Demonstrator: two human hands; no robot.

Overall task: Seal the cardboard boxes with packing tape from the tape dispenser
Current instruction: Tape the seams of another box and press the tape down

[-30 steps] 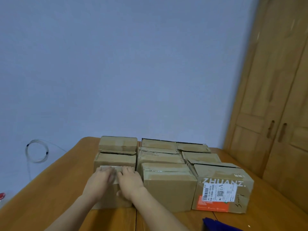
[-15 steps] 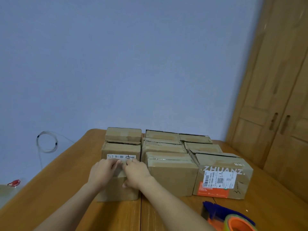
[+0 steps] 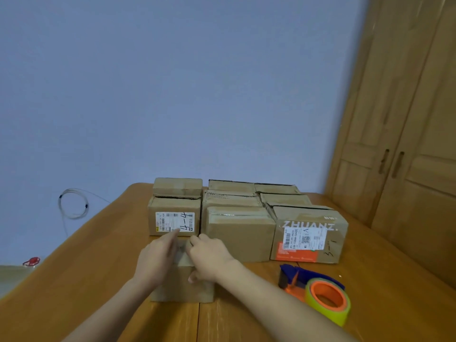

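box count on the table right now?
9 visible: left column three, nearest under both hands, labelled, rear; middle three; right three. More may hide behind.

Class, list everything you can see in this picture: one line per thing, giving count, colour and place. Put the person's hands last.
boxes: about nine, brown cardboard, grouped mid-table; the nearest is under the hands
tape dispenser: one, blue and orange with a yellow-green roll, on the table right of the hands
table: one, orange-brown wood
cable: one coil, pale, on the wall at left
wardrobe: one, light wood, right
red thing: one, far left, too small to identify
left hand: on the nearest box's top
right hand: on the same box's top
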